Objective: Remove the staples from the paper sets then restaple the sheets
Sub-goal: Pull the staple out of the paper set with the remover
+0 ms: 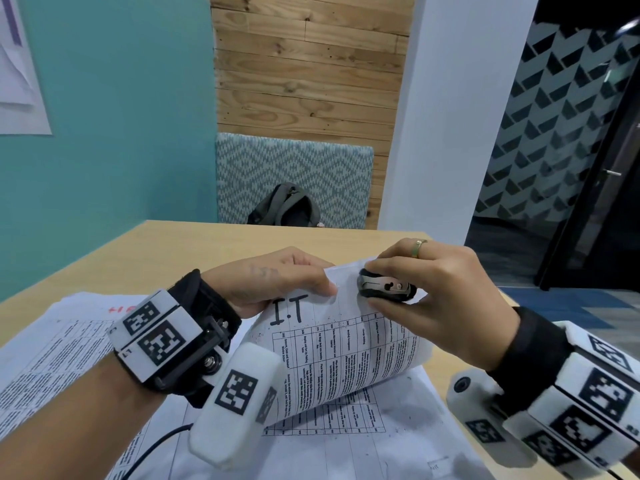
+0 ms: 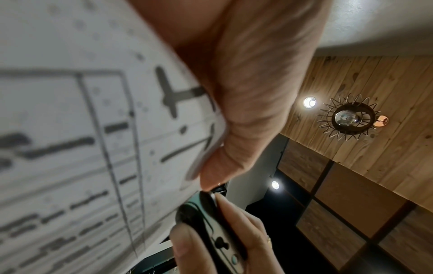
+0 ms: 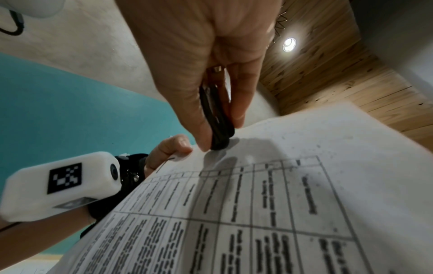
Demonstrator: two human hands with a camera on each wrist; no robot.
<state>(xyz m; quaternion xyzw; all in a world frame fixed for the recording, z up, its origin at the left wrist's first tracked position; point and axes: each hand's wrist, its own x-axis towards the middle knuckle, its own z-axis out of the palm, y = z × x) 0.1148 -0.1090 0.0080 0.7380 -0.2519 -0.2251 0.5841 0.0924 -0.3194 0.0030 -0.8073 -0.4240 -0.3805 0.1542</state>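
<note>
A printed paper set (image 1: 349, 355) marked "I.T" is lifted off the table and curls toward me. My left hand (image 1: 277, 282) pinches its top edge between thumb and fingers, seen close in the left wrist view on the paper (image 2: 93, 129). My right hand (image 1: 433, 289) grips a black and silver staple remover (image 1: 386, 285) between thumb and fingers, its tip set against the top of the paper just right of my left thumb. The right wrist view shows the staple remover (image 3: 216, 120) touching the paper set (image 3: 281, 204). The staple itself is hidden.
More printed sheets (image 1: 346, 445) lie flat on the wooden table (image 1: 207, 244) below my hands, with another stack (image 1: 52, 348) at the left. A grey backpack (image 1: 287, 206) sits on a patterned bench behind the table. A black cable (image 1: 159, 445) runs under my left wrist.
</note>
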